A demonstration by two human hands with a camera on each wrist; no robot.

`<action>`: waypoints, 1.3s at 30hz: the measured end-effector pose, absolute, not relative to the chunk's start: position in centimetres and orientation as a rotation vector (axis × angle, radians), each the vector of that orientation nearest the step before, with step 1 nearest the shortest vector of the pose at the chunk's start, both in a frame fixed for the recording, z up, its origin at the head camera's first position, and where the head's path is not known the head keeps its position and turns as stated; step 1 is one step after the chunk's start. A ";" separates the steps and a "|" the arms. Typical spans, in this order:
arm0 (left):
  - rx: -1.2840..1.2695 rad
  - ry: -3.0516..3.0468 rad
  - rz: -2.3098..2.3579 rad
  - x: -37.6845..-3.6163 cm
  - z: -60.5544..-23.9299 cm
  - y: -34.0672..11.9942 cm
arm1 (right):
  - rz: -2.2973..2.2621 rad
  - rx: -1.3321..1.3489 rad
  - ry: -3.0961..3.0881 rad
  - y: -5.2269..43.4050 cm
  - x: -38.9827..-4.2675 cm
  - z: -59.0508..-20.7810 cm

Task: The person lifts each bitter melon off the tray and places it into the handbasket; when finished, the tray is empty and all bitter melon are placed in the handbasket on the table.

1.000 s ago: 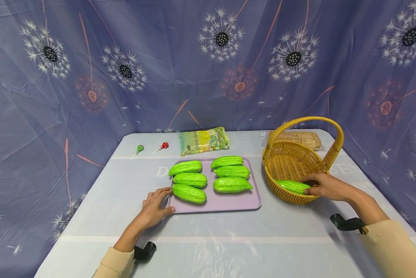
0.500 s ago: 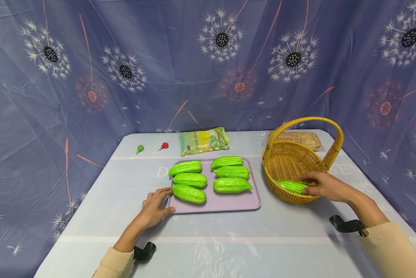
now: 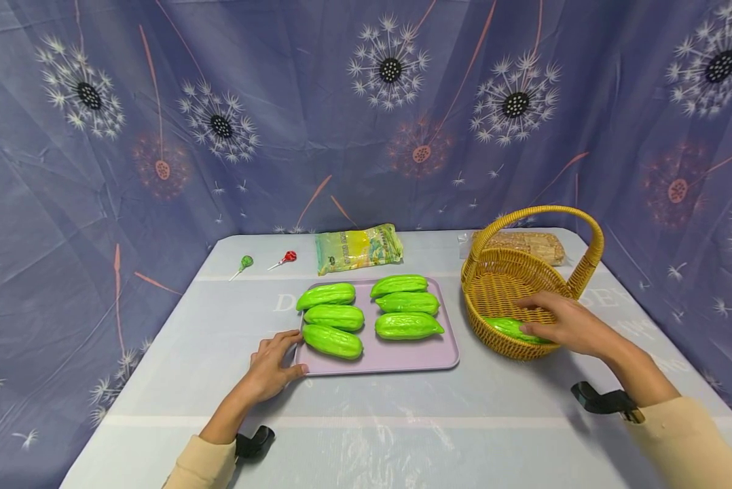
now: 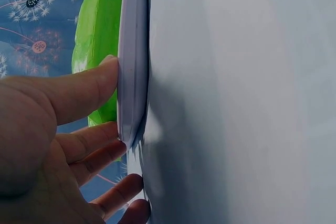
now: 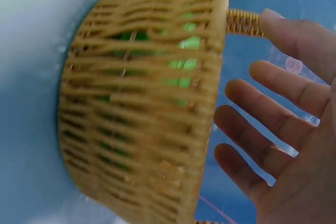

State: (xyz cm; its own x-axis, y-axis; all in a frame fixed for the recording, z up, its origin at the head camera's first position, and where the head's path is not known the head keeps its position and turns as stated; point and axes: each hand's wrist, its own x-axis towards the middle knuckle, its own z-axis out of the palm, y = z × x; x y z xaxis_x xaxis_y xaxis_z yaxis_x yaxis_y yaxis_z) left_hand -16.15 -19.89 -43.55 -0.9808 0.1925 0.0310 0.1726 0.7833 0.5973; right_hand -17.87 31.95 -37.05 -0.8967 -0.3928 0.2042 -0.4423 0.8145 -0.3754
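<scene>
My right hand [image 3: 564,324] reaches over the near right rim of a wicker basket [image 3: 485,327], its fingers spread and relaxed. Under its fingertips a bright green bitter melon [image 3: 508,327] lies in the basket; the right wrist view shows green through the weave [image 5: 184,61] and nothing in the hand. At the near left corner of a lilac tray [image 3: 396,360], my left hand [image 3: 274,363] rests with its thumb and fingertips against the rim. On the tray lie several more bitter melons in two columns; the nearest left melon [image 3: 332,341] is right beside this hand.
Behind the tray lies a yellow-green snack packet [image 3: 358,248]. A green lollipop [image 3: 246,261] and a red lollipop [image 3: 289,256] lie at the back left. A clear-wrapped tan package [image 3: 525,246] is partly hidden by the basket's tall arched handle [image 3: 537,209].
My right hand has let go of the bitter melon in the basket; its fingers have spread and lifted slightly up and leftward. The left hand and tray have not moved.
</scene>
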 end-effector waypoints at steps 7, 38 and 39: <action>0.300 2.940 0.977 -16.1 -43.6 -19.8 | 0.654 0.683 -2.796 30.4 -17.7 -36.7; 0.291 2.939 0.982 -16.0 -43.5 -19.8 | 0.654 0.873 -2.592 21.0 -18.2 -37.6; 0.291 2.939 0.981 -16.0 -43.5 -19.8 | 0.652 0.874 -2.592 20.7 -18.3 -37.8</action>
State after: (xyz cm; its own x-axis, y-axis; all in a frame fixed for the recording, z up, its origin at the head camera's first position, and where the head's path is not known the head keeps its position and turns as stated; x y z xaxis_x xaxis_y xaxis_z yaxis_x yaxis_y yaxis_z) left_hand -16.03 -19.80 -43.47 -0.9821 0.1860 0.0308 0.1672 0.7836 0.5983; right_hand -18.29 20.74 -37.77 -0.7581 -0.4823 0.4388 -0.6326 0.7073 -0.3155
